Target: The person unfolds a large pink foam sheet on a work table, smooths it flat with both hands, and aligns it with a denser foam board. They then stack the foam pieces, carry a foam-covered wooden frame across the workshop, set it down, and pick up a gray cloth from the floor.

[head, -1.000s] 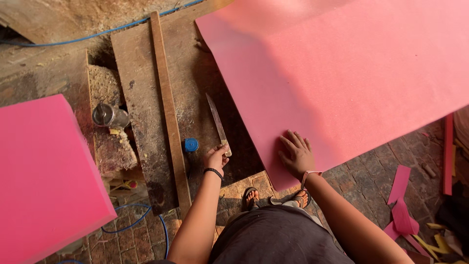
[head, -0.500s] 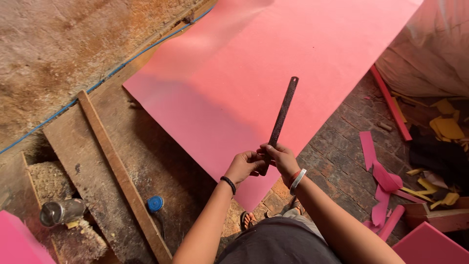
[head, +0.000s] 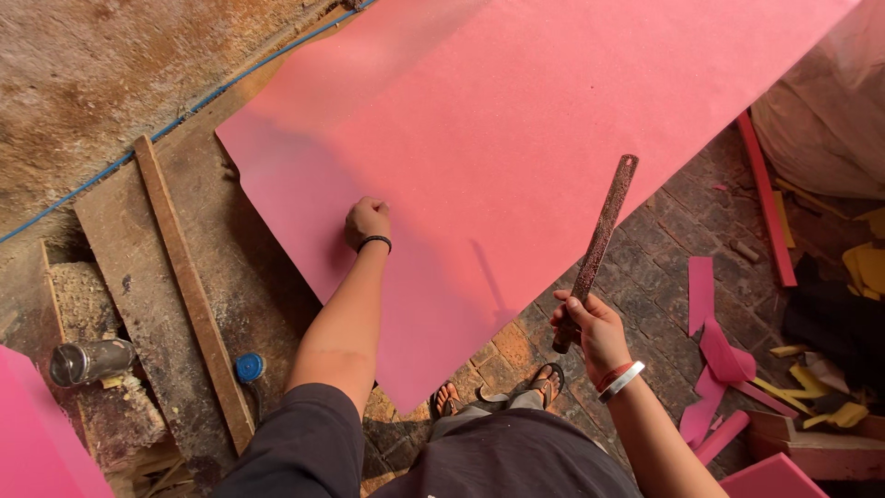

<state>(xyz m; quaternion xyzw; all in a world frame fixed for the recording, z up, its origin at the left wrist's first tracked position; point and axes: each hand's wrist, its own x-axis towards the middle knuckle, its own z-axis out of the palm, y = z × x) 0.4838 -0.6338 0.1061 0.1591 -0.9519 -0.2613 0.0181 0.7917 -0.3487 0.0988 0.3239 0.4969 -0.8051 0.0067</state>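
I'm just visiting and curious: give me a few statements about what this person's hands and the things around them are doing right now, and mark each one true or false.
1. The right hand grips a long, rusty metal blade. True.
2. The left hand rests on the big pink sheet. True.
3. The blade is cutting into the pink sheet. False: it is raised, angled upward, its lower end in the right hand beyond the sheet's edge.
4. The left hand holds the blue cap. False: the cap lies on the worn wooden bench, apart from both hands.
5. Pink offcuts lie on the brick floor at the right. True.
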